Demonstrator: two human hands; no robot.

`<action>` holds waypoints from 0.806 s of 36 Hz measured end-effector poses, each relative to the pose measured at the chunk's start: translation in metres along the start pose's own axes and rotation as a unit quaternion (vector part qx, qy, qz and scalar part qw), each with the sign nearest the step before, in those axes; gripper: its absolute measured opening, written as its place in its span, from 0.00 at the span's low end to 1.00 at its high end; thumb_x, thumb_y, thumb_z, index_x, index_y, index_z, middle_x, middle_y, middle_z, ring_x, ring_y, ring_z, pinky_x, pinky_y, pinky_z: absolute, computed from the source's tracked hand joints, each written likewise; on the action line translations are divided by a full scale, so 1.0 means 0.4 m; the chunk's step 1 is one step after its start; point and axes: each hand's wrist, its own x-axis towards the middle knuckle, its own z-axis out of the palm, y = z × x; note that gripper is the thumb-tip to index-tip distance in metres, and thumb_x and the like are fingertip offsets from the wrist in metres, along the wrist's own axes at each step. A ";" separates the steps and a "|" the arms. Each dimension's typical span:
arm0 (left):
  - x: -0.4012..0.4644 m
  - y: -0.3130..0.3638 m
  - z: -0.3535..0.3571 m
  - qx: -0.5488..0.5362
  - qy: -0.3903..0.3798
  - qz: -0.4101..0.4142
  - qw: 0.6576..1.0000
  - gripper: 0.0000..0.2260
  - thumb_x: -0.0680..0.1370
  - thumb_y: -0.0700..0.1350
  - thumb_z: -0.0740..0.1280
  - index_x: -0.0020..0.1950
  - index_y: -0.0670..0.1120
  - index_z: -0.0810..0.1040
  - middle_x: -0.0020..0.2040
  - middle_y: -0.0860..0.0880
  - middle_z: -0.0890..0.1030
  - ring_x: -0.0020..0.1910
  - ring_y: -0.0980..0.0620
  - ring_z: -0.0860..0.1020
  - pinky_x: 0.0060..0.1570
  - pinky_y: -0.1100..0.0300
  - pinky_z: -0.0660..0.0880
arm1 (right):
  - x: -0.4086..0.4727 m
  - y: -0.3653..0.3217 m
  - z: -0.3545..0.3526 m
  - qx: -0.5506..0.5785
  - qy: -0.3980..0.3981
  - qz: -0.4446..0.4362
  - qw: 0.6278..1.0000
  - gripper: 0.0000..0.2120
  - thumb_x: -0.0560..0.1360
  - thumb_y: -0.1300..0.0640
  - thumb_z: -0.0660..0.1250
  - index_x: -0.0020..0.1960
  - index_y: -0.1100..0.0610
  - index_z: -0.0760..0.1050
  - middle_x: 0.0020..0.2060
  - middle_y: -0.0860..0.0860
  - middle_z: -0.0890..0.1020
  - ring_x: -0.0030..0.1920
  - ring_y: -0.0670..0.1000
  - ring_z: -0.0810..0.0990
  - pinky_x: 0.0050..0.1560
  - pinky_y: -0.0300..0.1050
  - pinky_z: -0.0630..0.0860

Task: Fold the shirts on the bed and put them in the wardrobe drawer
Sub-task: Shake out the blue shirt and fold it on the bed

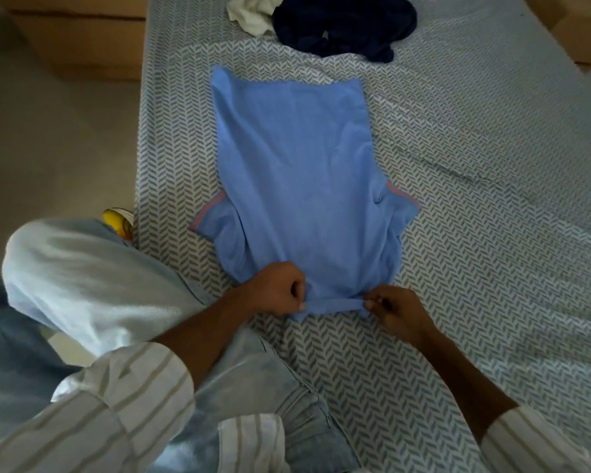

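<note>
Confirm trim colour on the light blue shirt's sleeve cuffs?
Pinkish-orange stripe along both sleeve edges of the light blue shirt; shows best in the head view.

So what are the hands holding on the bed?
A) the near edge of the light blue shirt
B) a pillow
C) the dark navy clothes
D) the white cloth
A: the left hand and right hand both pinch the near edge of the light blue shirt, while the navy garment and white cloth lie untouched farther up the bed.
</note>
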 end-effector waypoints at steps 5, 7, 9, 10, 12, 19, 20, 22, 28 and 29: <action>0.002 -0.009 0.002 0.005 -0.047 -0.041 0.998 0.04 0.73 0.35 0.72 0.39 0.38 0.79 0.40 0.42 0.80 0.40 0.49 0.77 0.40 0.56 0.75 | 0.012 -0.020 -0.016 -0.017 -0.066 0.034 0.997 0.07 0.77 0.62 0.70 0.41 0.54 0.81 0.33 0.43 0.81 0.37 0.42 0.78 0.40 0.30 0.70; 0.003 -0.008 0.006 0.012 -0.050 -0.060 0.997 0.06 0.75 0.36 0.69 0.39 0.42 0.77 0.44 0.41 0.81 0.44 0.45 0.79 0.47 0.51 0.77 | 0.022 -0.030 -0.016 -0.057 -0.087 0.024 0.994 0.06 0.78 0.62 0.68 0.42 0.55 0.80 0.35 0.44 0.81 0.37 0.42 0.78 0.41 0.31 0.71; 0.003 -0.005 0.009 0.033 -0.042 -0.074 0.996 0.05 0.78 0.38 0.66 0.41 0.43 0.76 0.49 0.40 0.82 0.48 0.44 0.80 0.49 0.53 0.77 | 0.032 -0.034 -0.004 -0.103 -0.088 -0.011 0.991 0.06 0.77 0.63 0.67 0.42 0.56 0.80 0.36 0.47 0.82 0.36 0.47 0.79 0.40 0.41 0.75; 0.003 -0.004 0.010 0.039 -0.039 -0.080 0.995 0.07 0.78 0.38 0.65 0.40 0.44 0.74 0.51 0.40 0.82 0.48 0.45 0.79 0.48 0.55 0.76 | 0.034 -0.037 0.005 -0.115 -0.082 -0.024 0.990 0.06 0.76 0.63 0.66 0.41 0.57 0.79 0.36 0.48 0.82 0.35 0.49 0.79 0.38 0.44 0.75; 0.004 -0.005 0.014 0.036 -0.040 -0.086 0.995 0.11 0.79 0.38 0.63 0.38 0.47 0.70 0.52 0.40 0.82 0.47 0.46 0.78 0.47 0.56 0.75 | 0.038 -0.047 0.021 -0.130 -0.069 -0.030 0.989 0.06 0.74 0.60 0.63 0.41 0.57 0.79 0.35 0.50 0.82 0.33 0.49 0.78 0.35 0.44 0.73; -0.013 0.001 -0.013 0.017 0.002 -0.075 0.997 0.07 0.73 0.37 0.70 0.50 0.44 0.78 0.52 0.45 0.81 0.52 0.47 0.79 0.50 0.57 0.76 | 0.029 -0.082 0.051 -0.232 0.024 -0.037 0.972 0.03 0.73 0.60 0.68 0.41 0.56 0.76 0.40 0.54 0.79 0.38 0.59 0.80 0.30 0.51 0.74; -0.018 0.000 -0.028 0.010 0.023 -0.071 0.997 0.07 0.73 0.37 0.71 0.49 0.45 0.78 0.51 0.45 0.82 0.51 0.46 0.80 0.50 0.55 0.77 | 0.035 -0.099 0.059 -0.236 0.033 -0.048 0.970 0.02 0.72 0.61 0.68 0.42 0.56 0.75 0.40 0.54 0.77 0.38 0.59 0.80 0.28 0.51 0.74; -0.023 -0.015 -0.072 0.003 0.078 -0.078 0.994 0.06 0.72 0.39 0.69 0.46 0.48 0.77 0.49 0.45 0.82 0.49 0.44 0.80 0.50 0.51 0.77 | 0.052 -0.148 0.082 -0.222 0.062 -0.075 0.970 0.05 0.71 0.63 0.67 0.47 0.57 0.77 0.41 0.54 0.78 0.39 0.59 0.80 0.30 0.51 0.76; -0.057 -0.112 -0.259 0.020 0.221 -0.200 0.954 0.11 0.77 0.44 0.65 0.57 0.43 0.79 0.59 0.42 0.80 0.59 0.40 0.78 0.59 0.53 0.72 | 0.125 -0.368 0.196 -0.169 0.060 -0.180 0.967 0.08 0.76 0.52 0.61 0.47 0.55 0.77 0.41 0.53 0.78 0.39 0.58 0.80 0.32 0.49 0.76; -0.064 -0.140 -0.281 0.014 0.236 -0.233 0.943 0.14 0.77 0.47 0.64 0.60 0.42 0.78 0.61 0.40 0.79 0.61 0.39 0.77 0.60 0.53 0.72 | 0.140 -0.398 0.216 -0.165 0.048 -0.195 0.966 0.08 0.76 0.52 0.63 0.47 0.55 0.77 0.41 0.53 0.79 0.39 0.59 0.80 0.33 0.49 0.76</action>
